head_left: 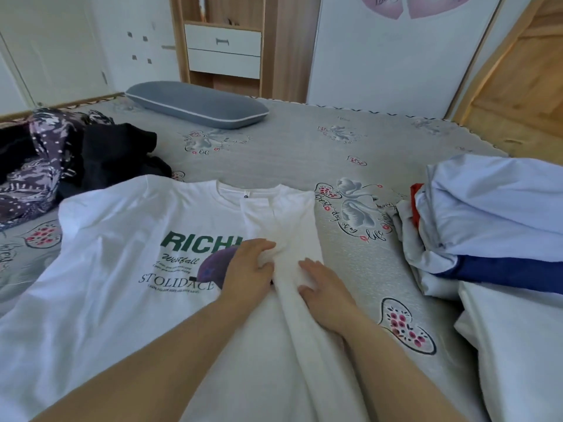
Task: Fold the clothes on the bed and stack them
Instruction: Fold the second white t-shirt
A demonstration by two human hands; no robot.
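Your white printed T-shirt (122,254) lies face up on the bed (304,153), right side folded in over the chest. Your left hand (248,269) pinches that folded strip, fingers curled on it; your right hand (326,287) presses it flat, fingers straight and slightly spread.

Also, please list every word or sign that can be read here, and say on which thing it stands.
"RICH": green print on the white T-shirt; its end is hidden under the folded side.
"Westfall": below it.
"STOLIDACE": lower line; the left hand covers its end.
Small lines on the shirt: too small to read.
"life": script on the bed sheet; the rest is unclear.
Pink wall sticker: cut off, unreadable.
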